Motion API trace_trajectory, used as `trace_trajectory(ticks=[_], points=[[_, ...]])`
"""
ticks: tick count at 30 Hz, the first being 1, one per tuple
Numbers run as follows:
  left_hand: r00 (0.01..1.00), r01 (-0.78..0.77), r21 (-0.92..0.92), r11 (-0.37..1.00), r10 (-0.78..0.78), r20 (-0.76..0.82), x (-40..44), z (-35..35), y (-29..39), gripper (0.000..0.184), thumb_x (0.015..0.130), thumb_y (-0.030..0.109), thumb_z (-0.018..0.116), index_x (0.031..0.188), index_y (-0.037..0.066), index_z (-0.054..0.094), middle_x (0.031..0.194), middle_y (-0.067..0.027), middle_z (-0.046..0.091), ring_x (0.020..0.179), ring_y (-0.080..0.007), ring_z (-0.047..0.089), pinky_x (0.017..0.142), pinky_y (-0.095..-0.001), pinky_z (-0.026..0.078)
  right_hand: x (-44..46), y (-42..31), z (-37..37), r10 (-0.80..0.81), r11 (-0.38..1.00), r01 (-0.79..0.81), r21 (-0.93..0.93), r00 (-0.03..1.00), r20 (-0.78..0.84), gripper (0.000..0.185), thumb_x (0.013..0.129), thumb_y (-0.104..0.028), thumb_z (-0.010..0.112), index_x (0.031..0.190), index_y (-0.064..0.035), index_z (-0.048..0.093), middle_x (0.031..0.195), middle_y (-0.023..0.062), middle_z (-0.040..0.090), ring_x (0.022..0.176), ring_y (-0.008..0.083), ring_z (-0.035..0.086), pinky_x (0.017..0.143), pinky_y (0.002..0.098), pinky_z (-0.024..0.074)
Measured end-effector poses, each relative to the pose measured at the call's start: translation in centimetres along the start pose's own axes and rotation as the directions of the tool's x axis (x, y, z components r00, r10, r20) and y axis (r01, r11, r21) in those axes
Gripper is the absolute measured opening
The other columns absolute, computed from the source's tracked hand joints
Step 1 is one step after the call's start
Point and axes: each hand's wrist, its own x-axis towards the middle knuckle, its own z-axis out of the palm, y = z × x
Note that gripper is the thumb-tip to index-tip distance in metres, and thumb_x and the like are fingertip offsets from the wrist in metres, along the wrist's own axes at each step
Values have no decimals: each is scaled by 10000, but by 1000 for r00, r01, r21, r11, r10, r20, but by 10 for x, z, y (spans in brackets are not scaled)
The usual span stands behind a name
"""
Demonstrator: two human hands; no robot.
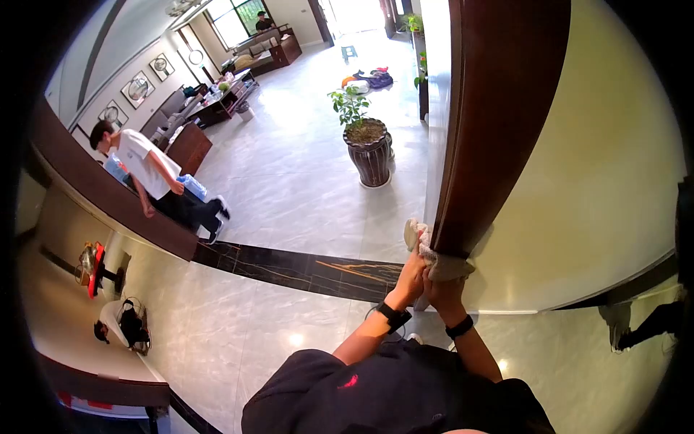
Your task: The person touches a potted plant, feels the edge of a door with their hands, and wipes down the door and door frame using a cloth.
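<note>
A crumpled pale cloth [426, 249] with a bit of red on it lies against the edge of the dark brown door frame [499, 108]. My left hand [410, 279] is closed on the cloth's left part, its fingers mostly covered by it. Close beside it, my right hand [444, 291] grips the cloth's right part, which is bunched round the side of the frame. Black bands sit on both wrists. Both arms stretch forward from my dark shirt.
A ribbed dark pot [370, 163] with a leafy plant stands beyond the black marble threshold [289, 269]. A person in a white shirt [148, 166] is at the left. Another person [124, 323] bends low nearby. A cream wall [578, 181] borders the frame on the right.
</note>
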Motion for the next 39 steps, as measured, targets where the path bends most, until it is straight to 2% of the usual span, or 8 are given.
trace_trajectory(ticks=[7, 13, 16, 19, 22, 34, 37, 39], points=[[945, -241, 153, 958, 268, -188, 9, -3, 0, 453, 938, 280, 262, 1251, 28, 471, 1403, -229, 265, 1320, -413, 165, 1086, -448, 116, 14, -5, -30, 61, 977, -41, 211, 994, -91, 338, 788, -215, 578, 1078, -41, 582, 1046, 180, 579, 925, 377, 545, 818, 485, 394], [939, -308, 154, 939, 326, -107, 44, -27, 65, 580, 915, 230, 370, 1372, -67, 169, 1419, -264, 193, 1335, -396, 142, 1080, -445, 118, 64, -4, -72, 192, 926, -156, 345, 979, -73, 299, 774, -153, 577, 1038, -12, 587, 972, 178, 597, 846, 367, 575, 782, 432, 439], [914, -391, 129, 911, 401, -64, 54, -32, 85, 693, 895, 211, 411, 1375, -90, 13, 1431, -278, 126, 1342, -404, 93, 1085, -435, 92, 70, -7, -73, 16, 999, -21, -35, 988, -153, 352, 778, -125, 541, 1106, 5, 551, 1089, 188, 564, 986, 359, 552, 865, 403, 424], [886, -460, 196, 866, 433, 166, 62, -36, 66, 720, 881, 188, 406, 1378, -73, -46, 1433, -302, 3, 1341, -425, -2, 1086, -437, 47, 77, -20, -63, 299, 892, -166, 421, 914, -273, 391, 811, -115, 461, 1184, -9, 506, 1197, 168, 524, 1093, 329, 508, 947, 399, 374], [888, -402, -91, 911, 413, 202, 62, -39, 57, 713, 882, 186, 404, 1378, -72, -40, 1424, -319, -12, 1340, -428, -19, 1084, -440, 35, 63, -13, -41, 328, 894, -205, 398, 905, -272, 393, 817, -120, 450, 1190, -10, 503, 1204, 169, 519, 1101, 331, 501, 952, 398, 369], [777, -525, -124, 842, 534, 335, 76, -43, 13, 738, 883, 231, 463, 1410, 24, -10, 1427, -306, -16, 1333, -445, -34, 1073, -468, 15, -24, -4, 38, 463, 868, -458, 193, 886, 22, 406, 852, -154, 387, 1222, -19, 481, 1246, 180, 485, 1145, 341, 460, 983, 396, 342], [780, -523, -116, 844, 529, 334, 77, -42, -9, 744, 875, 228, 465, 1413, 33, -11, 1432, -297, -14, 1336, -439, -25, 1074, -469, 19, -25, -10, 38, 392, 915, -385, -122, 919, 38, 452, 893, -250, 338, 1266, -13, 436, 1293, 189, 440, 1187, 337, 419, 1002, 398, 319], [790, -519, -117, 847, 528, 312, 75, -38, -15, 747, 873, 235, 466, 1412, 28, -8, 1432, -296, -7, 1335, -440, -15, 1075, -468, 21, 4, -22, 22, 432, 901, -429, 61, 901, -39, 452, 908, -249, 341, 1273, 9, 406, 1291, 187, 443, 1180, 324, 432, 983, 382, 334]])
